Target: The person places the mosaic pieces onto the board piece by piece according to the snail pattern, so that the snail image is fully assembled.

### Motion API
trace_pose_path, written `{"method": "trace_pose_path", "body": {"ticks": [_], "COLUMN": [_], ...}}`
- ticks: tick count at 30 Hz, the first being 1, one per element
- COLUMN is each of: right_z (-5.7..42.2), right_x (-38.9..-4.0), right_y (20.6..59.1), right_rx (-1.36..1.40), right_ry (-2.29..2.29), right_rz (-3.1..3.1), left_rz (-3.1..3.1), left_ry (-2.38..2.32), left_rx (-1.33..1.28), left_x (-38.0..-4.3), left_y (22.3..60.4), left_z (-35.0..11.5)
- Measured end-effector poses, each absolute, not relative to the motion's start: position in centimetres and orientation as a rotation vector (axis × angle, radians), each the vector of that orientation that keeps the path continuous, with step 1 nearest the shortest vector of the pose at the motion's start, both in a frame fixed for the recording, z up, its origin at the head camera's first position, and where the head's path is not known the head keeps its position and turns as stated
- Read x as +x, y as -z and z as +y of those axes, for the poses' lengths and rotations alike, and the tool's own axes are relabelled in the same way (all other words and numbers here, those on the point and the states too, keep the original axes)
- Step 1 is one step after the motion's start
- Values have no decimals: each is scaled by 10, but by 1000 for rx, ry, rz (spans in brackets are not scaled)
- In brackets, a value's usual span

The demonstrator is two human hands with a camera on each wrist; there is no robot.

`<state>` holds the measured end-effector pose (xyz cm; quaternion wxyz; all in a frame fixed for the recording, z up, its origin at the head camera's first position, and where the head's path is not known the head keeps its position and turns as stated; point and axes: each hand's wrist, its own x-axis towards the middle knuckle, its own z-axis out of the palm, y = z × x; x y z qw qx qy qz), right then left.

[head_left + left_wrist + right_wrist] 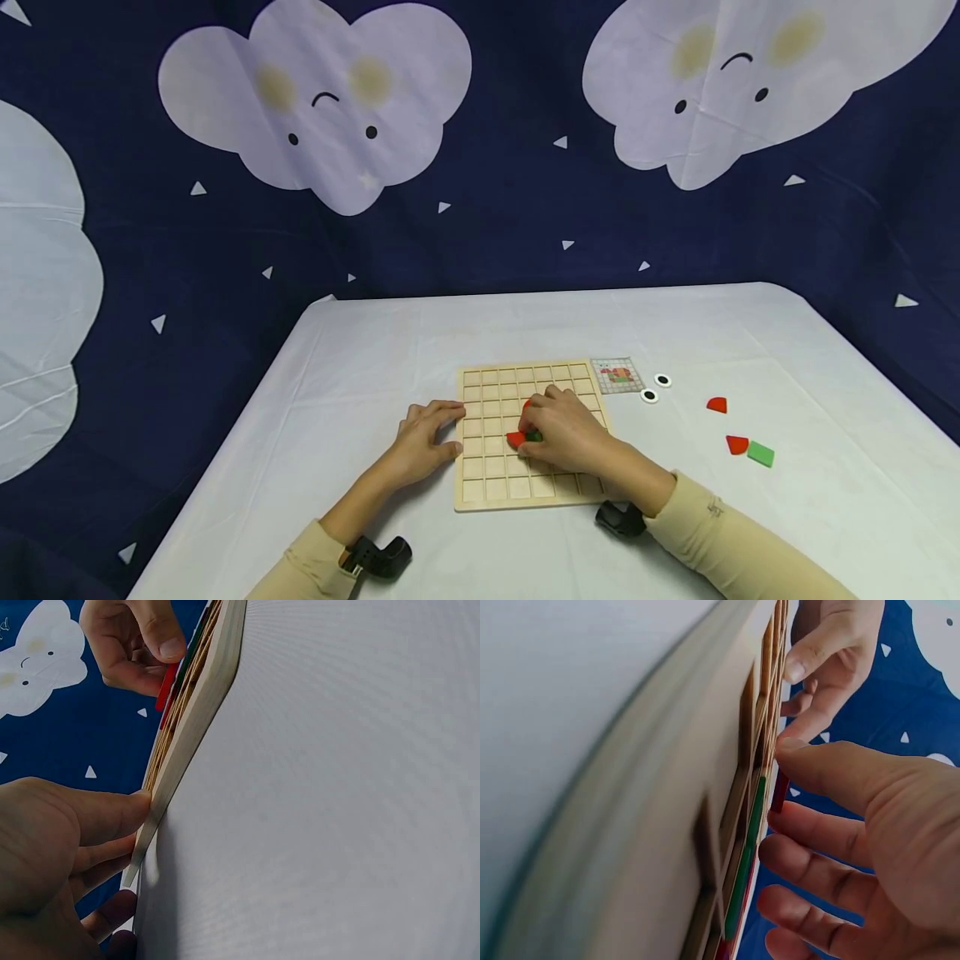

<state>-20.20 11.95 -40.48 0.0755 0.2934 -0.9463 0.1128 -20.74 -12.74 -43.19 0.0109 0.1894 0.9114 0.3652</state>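
Pinching red piece [781, 793] inside right grip [564, 430], over grid board [473, 468].

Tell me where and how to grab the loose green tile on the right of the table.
Pinch the green tile by its near and far long edges, probably best from above: it lies flat, and a red piece sits right beside its left end.
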Motion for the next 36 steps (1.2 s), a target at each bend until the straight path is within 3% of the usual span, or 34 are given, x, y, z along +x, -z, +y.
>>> {"method": "trace_pose_path", "body": {"ticks": [36], "right_z": [119], "right_x": [-200], "right_y": [405], "right_rx": [860], "right_ry": [-291], "right_rz": [-2781], "left_rz": [2834], "left_ry": [-1138], "left_rx": [583], "left_x": [-206], "left_y": [430], "left_z": [-129]}}
